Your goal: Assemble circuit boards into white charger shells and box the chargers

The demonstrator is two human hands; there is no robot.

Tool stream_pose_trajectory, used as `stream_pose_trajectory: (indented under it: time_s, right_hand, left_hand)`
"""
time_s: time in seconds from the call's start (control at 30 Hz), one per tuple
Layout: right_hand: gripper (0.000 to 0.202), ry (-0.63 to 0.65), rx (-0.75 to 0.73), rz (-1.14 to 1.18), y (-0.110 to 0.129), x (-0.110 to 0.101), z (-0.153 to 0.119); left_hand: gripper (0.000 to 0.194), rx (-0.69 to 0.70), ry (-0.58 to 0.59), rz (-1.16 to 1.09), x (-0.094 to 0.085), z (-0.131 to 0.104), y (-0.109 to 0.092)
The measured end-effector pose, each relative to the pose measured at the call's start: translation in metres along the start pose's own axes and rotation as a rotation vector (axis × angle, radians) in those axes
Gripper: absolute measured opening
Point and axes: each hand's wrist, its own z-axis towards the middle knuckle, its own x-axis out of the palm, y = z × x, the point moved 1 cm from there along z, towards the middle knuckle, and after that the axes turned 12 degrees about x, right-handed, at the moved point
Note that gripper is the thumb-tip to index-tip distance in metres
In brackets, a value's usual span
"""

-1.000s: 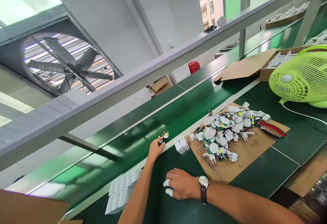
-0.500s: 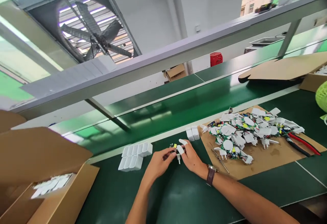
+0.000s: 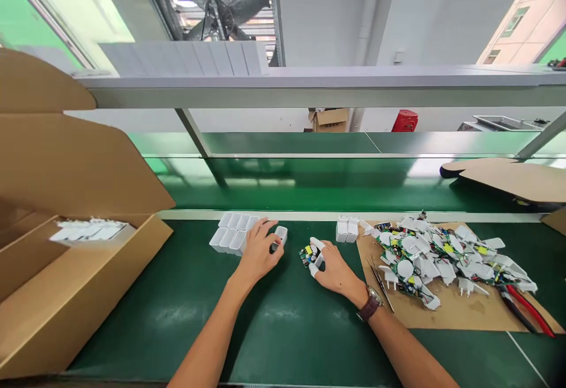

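A small green circuit board [image 3: 308, 253] sits just below the middle of the frame, pinched at its right edge by the right hand [image 3: 333, 269]. That hand's thumb and forefinger wear white finger cots and close on the board; the other fingers curl loosely above the green table [image 3: 283, 323]. A watch with a brown strap rides on that wrist.

Just left of it, the left hand [image 3: 259, 253] lies half open, palm down, its fingertips gripping one white plastic shell [image 3: 280, 235] at the right end of a cluster. The cluster of white shells [image 3: 232, 238] stands in two short rows, about eight in all, though the hand hides some.

Right of the board, two more white shells [image 3: 347, 229] stand side by side near the table's far edge. Beyond them, at centre right, one cardboard sheet [image 3: 460, 314] carries a heap of boards and white plug parts [image 3: 442, 255], too many and too tangled to count. One pair of tweezers [image 3: 380, 282] lies at the sheet's left edge, and one pair of red-handled cutters [image 3: 526, 311] at its lower right.

At the left of the frame one open cardboard box [image 3: 84, 293] holds white parts.
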Motion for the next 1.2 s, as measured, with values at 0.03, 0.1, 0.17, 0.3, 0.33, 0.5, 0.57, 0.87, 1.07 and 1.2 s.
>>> stream_pose_trajectory:
  time_s: [0.03, 0.1, 0.17, 0.3, 0.33, 0.5, 0.57, 0.87, 1.07, 1.2]
  right_hand:
    - [0.072, 0.005, -0.018, -0.005, -0.001, -0.002, 0.000]
    - [0.072, 0.019, -0.047, -0.014, -0.002, -0.006, 0.000]
    - [0.070, 0.026, -0.054, -0.029, -0.003, -0.008, 0.000]
    - [0.070, 0.060, -0.078, -0.051, -0.008, -0.014, 0.002]
    - [0.072, 0.085, -0.089, -0.047, -0.010, -0.016, 0.002]
    - [0.073, 0.188, -0.066, -0.021, -0.015, -0.025, 0.006]
    - [0.074, 0.187, -0.081, -0.015, -0.015, -0.026, 0.006]
    - [0.066, 0.099, -0.074, 0.032, -0.012, -0.018, 0.005]
    - [0.068, -0.001, -0.146, -0.019, -0.020, -0.010, 0.006]
    - [0.066, -0.023, -0.199, -0.089, -0.023, -0.010, 0.007]
  left_hand:
    - [0.013, 0.037, -0.003, -0.069, 0.002, -0.001, -0.005]
    - [0.010, 0.057, -0.011, -0.196, 0.004, -0.003, -0.010]
    - [0.010, 0.024, -0.014, -0.307, 0.004, -0.007, -0.011]
    - [0.019, -0.034, -0.019, -0.427, 0.005, -0.014, -0.006]
    - [0.021, -0.039, -0.026, -0.431, 0.006, -0.015, -0.004]
    - [0.028, -0.057, -0.046, -0.414, 0.007, -0.017, 0.002]
    - [0.033, -0.057, -0.061, -0.407, 0.005, -0.017, 0.003]
    - [0.026, -0.154, 0.082, -0.467, -0.005, -0.013, -0.008]
    - [0.020, -0.117, 0.082, -0.531, -0.004, -0.014, -0.012]
    - [0.043, -0.098, 0.094, -0.582, -0.002, -0.016, -0.014]
